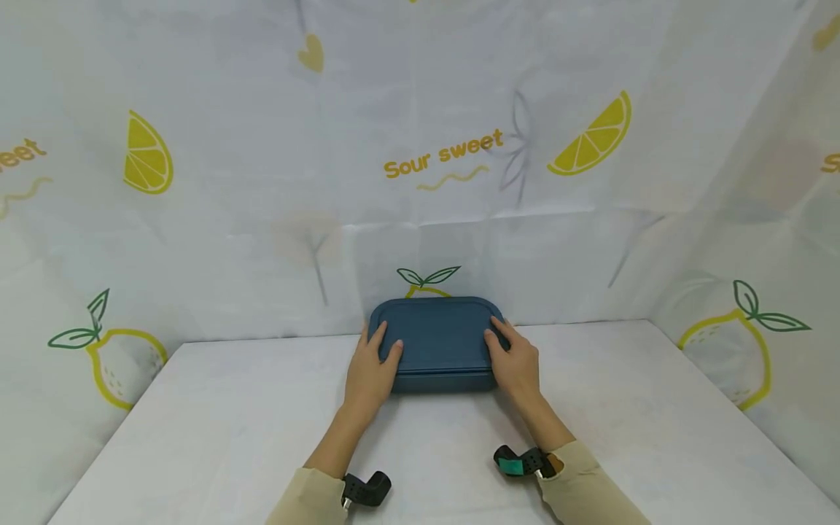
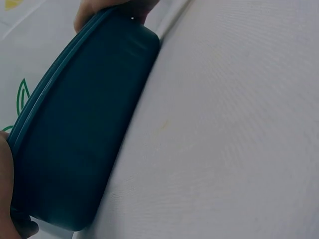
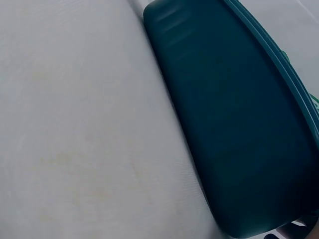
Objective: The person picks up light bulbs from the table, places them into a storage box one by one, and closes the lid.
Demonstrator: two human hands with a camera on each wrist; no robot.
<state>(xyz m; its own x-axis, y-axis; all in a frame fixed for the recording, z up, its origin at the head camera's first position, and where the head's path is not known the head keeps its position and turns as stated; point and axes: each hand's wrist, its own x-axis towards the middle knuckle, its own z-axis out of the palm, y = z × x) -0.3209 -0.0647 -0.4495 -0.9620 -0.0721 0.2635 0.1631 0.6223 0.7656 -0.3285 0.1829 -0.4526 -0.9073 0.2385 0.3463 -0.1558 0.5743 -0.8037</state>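
A dark blue lidded box (image 1: 441,337), rectangular with rounded corners, sits at the back of the white table. My left hand (image 1: 370,373) grips its left side, the thumb lying over the lid's edge. On the opposite side my right hand (image 1: 517,364) holds the box, with thumb and a finger on the lid. The lid lies on the box, so its inside is hidden. From the left wrist, the long front wall of the box (image 2: 84,119) shows, with a hand at either end. The right wrist view also shows this front wall (image 3: 234,119).
A white cloth (image 1: 420,240) printed with lemons and lettering hangs right behind the box and along both sides. The white tabletop (image 1: 230,423) stretches to the left and right of the arms. A black wrist device (image 1: 369,488) sits at each sleeve cuff.
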